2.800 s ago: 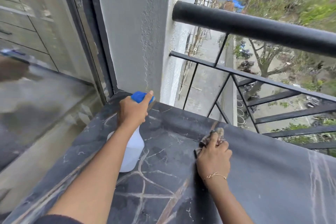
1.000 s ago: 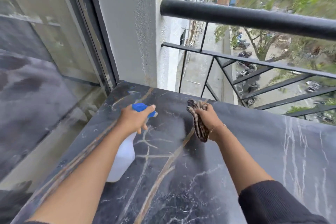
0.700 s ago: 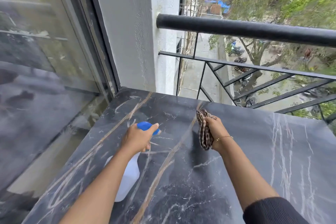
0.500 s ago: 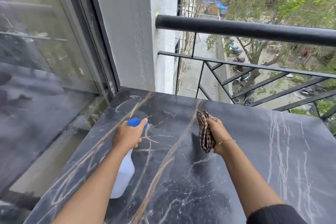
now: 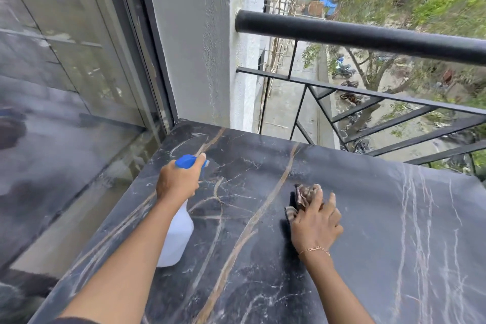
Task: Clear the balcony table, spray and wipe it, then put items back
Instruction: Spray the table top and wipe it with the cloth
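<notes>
a white spray bottle (image 5: 175, 234) with a blue trigger head is gripped by the left hand (image 5: 176, 183) above the dark marble table (image 5: 381, 244). a crumpled brown cloth (image 5: 302, 196) is pressed onto the tabletop by the right hand (image 5: 315, 223), fingers spread over it. a black railing (image 5: 368, 37) is seen beyond the table's far edge, and a glass door (image 5: 65, 60) at the left.

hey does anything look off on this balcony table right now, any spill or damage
Nothing stands out. The dark marble table shows only its natural veins, no puddle or crack visible. The left hand grips the spray bottle upright, and the right hand presses the cloth on the top.
</notes>
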`<act>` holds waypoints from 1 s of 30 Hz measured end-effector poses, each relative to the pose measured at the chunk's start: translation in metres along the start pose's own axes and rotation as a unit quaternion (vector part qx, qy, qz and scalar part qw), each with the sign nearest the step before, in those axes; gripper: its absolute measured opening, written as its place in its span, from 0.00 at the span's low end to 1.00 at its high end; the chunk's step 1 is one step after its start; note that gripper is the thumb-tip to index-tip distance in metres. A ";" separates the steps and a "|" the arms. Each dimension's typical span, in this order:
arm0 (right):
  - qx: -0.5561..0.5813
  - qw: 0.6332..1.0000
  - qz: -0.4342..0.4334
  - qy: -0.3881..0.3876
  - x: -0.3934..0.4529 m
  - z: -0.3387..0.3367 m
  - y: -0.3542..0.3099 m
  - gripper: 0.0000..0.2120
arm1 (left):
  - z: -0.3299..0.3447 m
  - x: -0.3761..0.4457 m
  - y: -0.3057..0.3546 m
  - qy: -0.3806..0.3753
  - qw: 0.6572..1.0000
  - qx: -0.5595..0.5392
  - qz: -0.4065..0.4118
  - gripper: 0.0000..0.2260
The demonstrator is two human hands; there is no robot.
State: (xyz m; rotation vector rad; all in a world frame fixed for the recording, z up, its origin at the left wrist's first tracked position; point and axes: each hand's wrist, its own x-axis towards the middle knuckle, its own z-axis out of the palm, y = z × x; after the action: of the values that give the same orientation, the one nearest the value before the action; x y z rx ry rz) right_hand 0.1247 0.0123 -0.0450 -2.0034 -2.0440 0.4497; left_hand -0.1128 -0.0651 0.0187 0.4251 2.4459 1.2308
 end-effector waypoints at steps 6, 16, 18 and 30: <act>-0.059 0.998 -0.002 -0.024 0.001 0.028 -0.004 0.37 | 0.009 0.020 0.011 -0.009 0.998 -0.059 0.004 0.20; -0.057 0.993 -0.096 -0.041 0.066 0.054 -0.095 0.32 | 0.009 0.042 0.004 0.013 0.989 -0.147 -0.004 0.18; -0.066 0.982 -0.164 -0.062 0.071 0.070 -0.127 0.33 | 0.009 0.046 0.001 0.023 0.989 -0.146 -0.001 0.17; -0.009 0.880 -0.448 -0.154 0.050 0.055 -0.079 0.31 | -0.001 0.046 0.000 0.015 0.987 -0.159 0.019 0.21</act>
State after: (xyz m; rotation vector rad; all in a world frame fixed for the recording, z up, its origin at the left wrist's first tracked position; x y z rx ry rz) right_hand 0.0290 0.0588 -0.0679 -0.8087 -2.8552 0.5463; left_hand -0.1536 -0.0465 0.0103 0.3650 2.2171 1.6197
